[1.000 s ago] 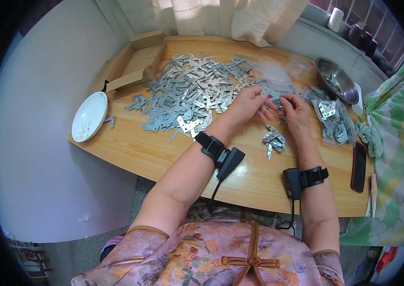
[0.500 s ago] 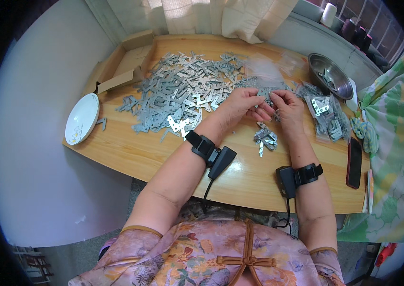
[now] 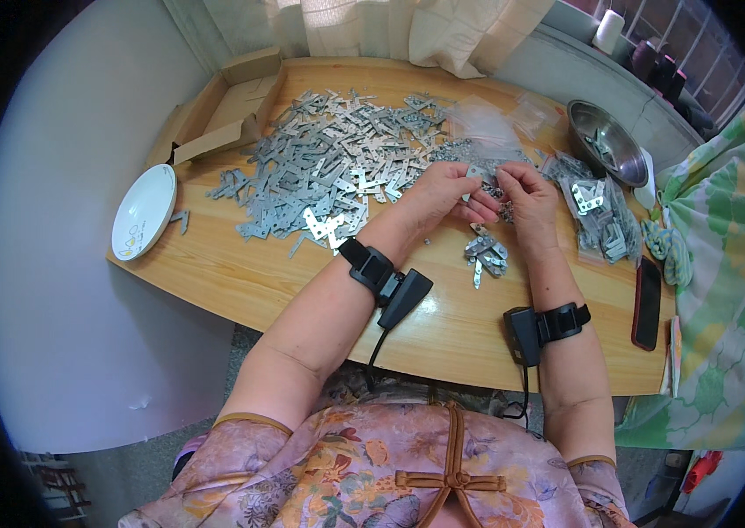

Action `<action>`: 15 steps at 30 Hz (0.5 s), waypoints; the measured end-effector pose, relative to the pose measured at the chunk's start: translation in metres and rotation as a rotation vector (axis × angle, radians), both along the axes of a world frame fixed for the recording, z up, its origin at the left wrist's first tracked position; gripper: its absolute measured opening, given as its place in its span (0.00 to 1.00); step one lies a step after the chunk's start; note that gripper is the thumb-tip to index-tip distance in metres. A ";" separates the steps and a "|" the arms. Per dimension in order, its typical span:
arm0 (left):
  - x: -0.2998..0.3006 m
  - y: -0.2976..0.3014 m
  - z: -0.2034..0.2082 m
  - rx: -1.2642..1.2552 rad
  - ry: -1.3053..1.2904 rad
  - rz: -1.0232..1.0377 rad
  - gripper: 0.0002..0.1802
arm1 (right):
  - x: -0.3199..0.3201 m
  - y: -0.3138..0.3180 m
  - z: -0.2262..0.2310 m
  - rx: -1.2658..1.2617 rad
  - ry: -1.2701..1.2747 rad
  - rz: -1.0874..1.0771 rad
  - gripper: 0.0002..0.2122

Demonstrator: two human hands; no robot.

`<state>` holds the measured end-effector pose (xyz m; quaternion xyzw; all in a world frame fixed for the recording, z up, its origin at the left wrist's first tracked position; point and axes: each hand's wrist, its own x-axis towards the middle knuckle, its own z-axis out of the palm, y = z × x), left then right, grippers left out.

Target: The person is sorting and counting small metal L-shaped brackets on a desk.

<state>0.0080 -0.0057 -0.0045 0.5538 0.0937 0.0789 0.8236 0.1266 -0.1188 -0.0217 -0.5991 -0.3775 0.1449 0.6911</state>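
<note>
My left hand is closed, its thumb and forefinger pinching a flat metal corner bracket with holes. Close beside it, my right hand has thumb and fingertips pressed together at the bracket's right side; whatever small thing it holds is too small to make out. Under and behind the fingers lie loose small metal bits, perhaps screws. Nearer me, below the hands, sits a small heap of metal brackets. A wide pile of L-shaped flat corner brackets spreads to the left of my hands.
An open cardboard box stands at the back left, a white dish at the left edge. To the right are clear plastic bags of brackets, a steel bowl and a phone. Empty clear bags lie behind my hands.
The whole view has shifted slightly. Both hands stay close together at the bracket, with only small finger movement; the bracket is a little more upright in my left hand.
</note>
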 end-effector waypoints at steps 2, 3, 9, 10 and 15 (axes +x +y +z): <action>0.001 0.000 0.000 -0.033 -0.027 -0.017 0.12 | 0.001 -0.002 0.002 -0.012 0.009 0.030 0.04; 0.001 0.001 -0.001 -0.054 -0.041 -0.028 0.12 | 0.000 -0.002 0.003 -0.027 0.017 0.061 0.04; 0.000 0.002 -0.003 -0.192 -0.079 -0.080 0.12 | -0.006 -0.004 0.010 -0.027 0.114 0.112 0.05; 0.000 0.001 -0.003 -0.234 -0.078 -0.092 0.13 | -0.006 -0.004 0.009 -0.028 0.114 0.111 0.05; 0.001 0.002 -0.002 -0.227 -0.025 -0.093 0.13 | -0.004 -0.003 0.008 -0.072 0.168 0.141 0.06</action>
